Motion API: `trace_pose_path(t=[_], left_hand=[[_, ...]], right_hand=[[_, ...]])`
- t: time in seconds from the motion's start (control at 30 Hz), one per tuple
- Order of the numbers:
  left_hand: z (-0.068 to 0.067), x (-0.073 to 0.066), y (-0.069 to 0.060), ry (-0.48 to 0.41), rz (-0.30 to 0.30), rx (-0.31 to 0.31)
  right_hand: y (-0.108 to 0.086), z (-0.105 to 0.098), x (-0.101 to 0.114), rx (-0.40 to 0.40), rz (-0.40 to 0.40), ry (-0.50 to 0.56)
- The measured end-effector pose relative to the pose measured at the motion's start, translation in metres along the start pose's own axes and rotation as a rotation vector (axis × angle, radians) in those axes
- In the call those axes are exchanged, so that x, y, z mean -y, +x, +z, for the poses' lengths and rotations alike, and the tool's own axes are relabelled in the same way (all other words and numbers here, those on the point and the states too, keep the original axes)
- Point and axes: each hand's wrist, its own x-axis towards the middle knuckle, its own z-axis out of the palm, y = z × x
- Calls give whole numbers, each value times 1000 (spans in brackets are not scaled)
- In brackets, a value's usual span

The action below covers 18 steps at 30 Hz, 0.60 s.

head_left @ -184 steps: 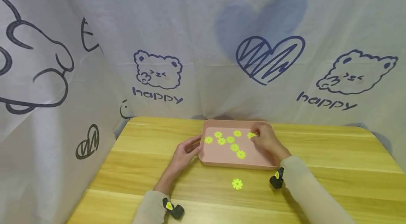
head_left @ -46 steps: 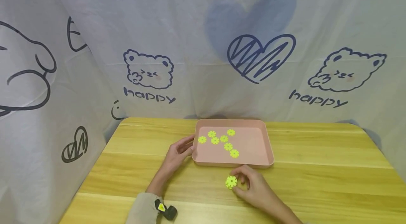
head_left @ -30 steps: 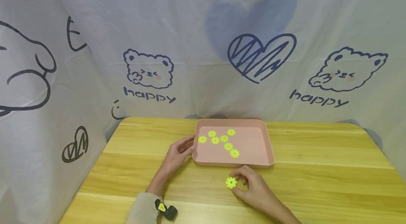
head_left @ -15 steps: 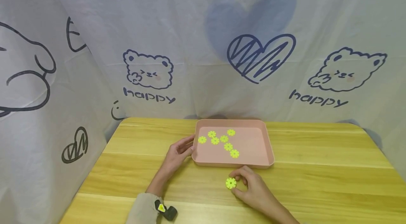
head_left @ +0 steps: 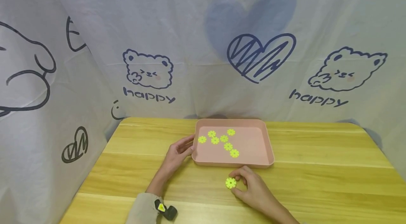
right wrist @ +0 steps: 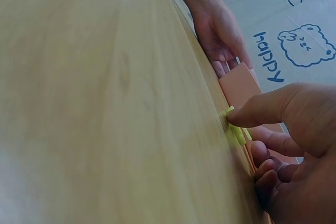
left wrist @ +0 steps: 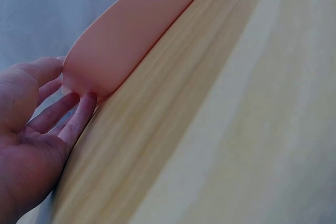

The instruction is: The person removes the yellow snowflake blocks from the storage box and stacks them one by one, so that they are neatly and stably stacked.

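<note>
My left hand (head_left: 177, 153) rests with extended fingers against the left end of the pink tray (head_left: 264, 146); in the left wrist view its fingertips (left wrist: 88, 98) touch the tray wall near a corner. In front of the tray, my right hand (head_left: 253, 187) pinches a yellow notched plastic disc (head_left: 231, 182) between thumb and fingers, just at the tabletop. From the right wrist, yellow edges (right wrist: 239, 132) show between thumb and fingers, seemingly more than one layer. Several like discs (head_left: 228, 146) lie flat in the left and middle of the tray.
A wooden table (head_left: 320, 167) carries everything, with a patterned white curtain (head_left: 196, 41) close behind the tray and along the left. A black wrist camera (head_left: 166, 210) is strapped over the left sleeve (head_left: 142, 208).
Since the oldest frame, my right hand has left the tray with a disc and come to where a lone disc lay on the table. Over the last second, hardly anything moves.
</note>
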Motion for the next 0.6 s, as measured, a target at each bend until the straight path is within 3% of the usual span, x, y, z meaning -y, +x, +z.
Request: trace_pose_path(t=[0.6], left_hand=[[0,0,-2,4,-19,-1]], right_hand=[[1,1,1,29,35,-17]])
